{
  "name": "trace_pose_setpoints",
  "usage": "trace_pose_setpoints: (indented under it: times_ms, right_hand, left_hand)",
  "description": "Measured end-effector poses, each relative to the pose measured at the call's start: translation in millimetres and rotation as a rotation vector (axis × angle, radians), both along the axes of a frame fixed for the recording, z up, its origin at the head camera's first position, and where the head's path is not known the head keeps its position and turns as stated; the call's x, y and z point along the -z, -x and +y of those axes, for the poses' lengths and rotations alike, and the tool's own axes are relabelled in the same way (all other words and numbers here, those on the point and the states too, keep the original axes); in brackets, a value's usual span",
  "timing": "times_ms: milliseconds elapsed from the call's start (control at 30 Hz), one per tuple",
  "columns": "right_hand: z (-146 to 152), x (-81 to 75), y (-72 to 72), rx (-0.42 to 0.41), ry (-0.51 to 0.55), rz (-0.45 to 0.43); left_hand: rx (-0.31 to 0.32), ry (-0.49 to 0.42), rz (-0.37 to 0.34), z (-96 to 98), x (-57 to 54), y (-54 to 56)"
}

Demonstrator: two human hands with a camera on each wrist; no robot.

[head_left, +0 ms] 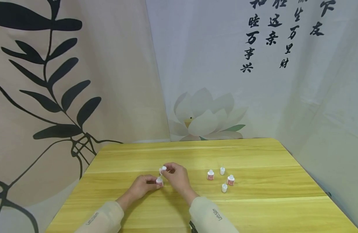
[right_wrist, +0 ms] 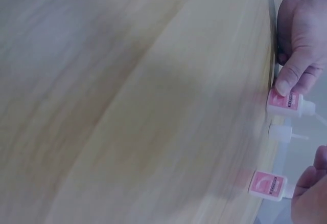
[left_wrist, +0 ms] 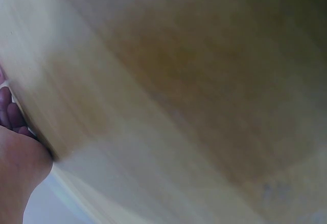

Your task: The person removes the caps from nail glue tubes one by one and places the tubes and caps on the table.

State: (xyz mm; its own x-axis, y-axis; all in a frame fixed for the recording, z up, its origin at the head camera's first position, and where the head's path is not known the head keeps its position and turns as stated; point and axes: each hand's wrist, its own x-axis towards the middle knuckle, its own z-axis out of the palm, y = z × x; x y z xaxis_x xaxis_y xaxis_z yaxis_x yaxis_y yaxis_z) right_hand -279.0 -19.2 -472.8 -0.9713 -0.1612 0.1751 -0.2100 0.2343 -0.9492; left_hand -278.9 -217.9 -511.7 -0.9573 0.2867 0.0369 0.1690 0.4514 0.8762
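On the wooden table my left hand (head_left: 141,186) holds a small white bottle (head_left: 159,183) with a pink-red label. The bottle stands upright, its narrow nozzle pointing up. Just above it, my right hand (head_left: 178,178) pinches a white cap (head_left: 164,168) with its fingertips. A thin pale stem (right_wrist: 322,119) shows at the nozzle in the right wrist view. Beyond the held bottle, that view also has a loose white cap (right_wrist: 280,133) with its pin upward and another pink-labelled bottle (right_wrist: 267,185) beside my right hand's curled fingers. In the left wrist view, only part of my left hand (left_wrist: 23,157) appears.
To the right stand two more labelled bottles, one on the left (head_left: 210,175) and one on the right (head_left: 230,180). Near them are two white caps, a farther cap (head_left: 222,171) and a nearer cap (head_left: 224,188). A printed curtain (head_left: 123,64) hangs behind the table (head_left: 269,207).
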Motion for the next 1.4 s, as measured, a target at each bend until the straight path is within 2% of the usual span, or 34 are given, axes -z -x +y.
trace_pose_setpoints:
  times_ms: [733,1200,1400]
  right_hand:
    - [7.4,-1.4,-1.2,0.001,-0.038,0.005]
    - [16.2,-3.2,0.2,0.026,0.024,-0.019]
    - [21.1,-5.9,-0.7,0.039,0.043,-0.038]
  left_hand:
    - [0.008,0.013,-0.006,-0.5,0.0,1.3]
    - [0.033,-0.031,-0.007,-1.8,3.4,2.4]
    - [0.002,0.009,-0.013,-1.3,3.9,2.8]
